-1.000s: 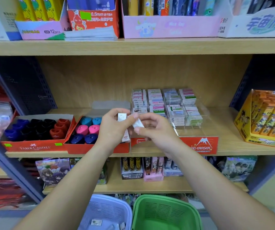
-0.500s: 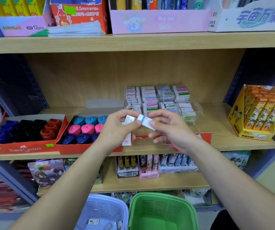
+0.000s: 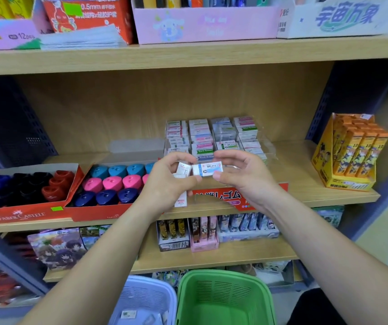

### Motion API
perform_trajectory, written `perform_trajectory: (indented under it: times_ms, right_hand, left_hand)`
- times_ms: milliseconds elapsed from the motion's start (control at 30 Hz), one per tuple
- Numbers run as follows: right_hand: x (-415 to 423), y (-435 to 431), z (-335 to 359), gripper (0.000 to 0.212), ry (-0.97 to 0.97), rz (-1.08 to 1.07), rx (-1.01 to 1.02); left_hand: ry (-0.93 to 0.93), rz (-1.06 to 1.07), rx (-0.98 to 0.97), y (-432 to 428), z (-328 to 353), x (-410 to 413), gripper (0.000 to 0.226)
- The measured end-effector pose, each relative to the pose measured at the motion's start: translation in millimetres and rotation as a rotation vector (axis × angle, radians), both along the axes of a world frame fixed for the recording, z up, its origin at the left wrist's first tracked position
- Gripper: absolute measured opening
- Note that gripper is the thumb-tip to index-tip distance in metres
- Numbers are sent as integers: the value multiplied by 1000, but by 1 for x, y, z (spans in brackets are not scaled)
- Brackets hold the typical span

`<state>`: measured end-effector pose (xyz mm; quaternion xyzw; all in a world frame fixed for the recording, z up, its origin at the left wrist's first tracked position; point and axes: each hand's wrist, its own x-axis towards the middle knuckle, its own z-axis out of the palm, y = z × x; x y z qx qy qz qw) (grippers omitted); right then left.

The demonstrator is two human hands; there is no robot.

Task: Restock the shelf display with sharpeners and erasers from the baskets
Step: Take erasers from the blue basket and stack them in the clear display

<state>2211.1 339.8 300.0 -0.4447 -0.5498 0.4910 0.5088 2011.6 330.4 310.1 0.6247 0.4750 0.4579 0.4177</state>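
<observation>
My left hand grips a small bunch of white boxed erasers in front of the middle shelf. My right hand pinches one white-and-blue eraser between thumb and fingers, held level beside the left hand's bunch. Behind both hands stands the clear eraser display with rows of stacked erasers and a red front label. To its left, two red trays hold sharpeners: teal, pink and blue ones, and black, red and blue ones. On the floor below sit a pale blue basket and a green basket.
An orange box of pencil packs stands at the right end of the shelf. The upper shelf carries pink and white stationery boxes. The lower shelf holds card packs. A few small items lie in the blue basket.
My right hand has drawn one eraser out of the left hand's bunch and turned it level, label up. Both hands stay in front of the display; the view shifted slightly.
</observation>
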Motion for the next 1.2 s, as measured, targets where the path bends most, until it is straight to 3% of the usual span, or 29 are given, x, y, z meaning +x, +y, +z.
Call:
perform_trajectory:
  times_ms: [300,500,667,933,1000,1133,1200]
  right_hand:
    - [10,-4,-2,22,-96,72,-69]
    - [40,36,21,19,-123,-293,11]
    - [51,100,24,14,-233,-404,6]
    - [44,140,12,10,-724,-405,152]
    - [41,142,10,4,-728,-433,164]
    - [38,136,9,20,-651,-502,138]
    - [30,115,14,15,-615,-503,213]
  left_hand:
    - [50,-4,10,0,-5,6,26]
    - [57,121,12,14,-7,2,16]
    - [87,134,51,27,-2,4,12]
    - [64,161,85,37,1,1,13]
    - [64,168,77,39,1,1,13]
    - [59,173,66,37,4,1,12]
    - [27,186,60,37,5,0,11]
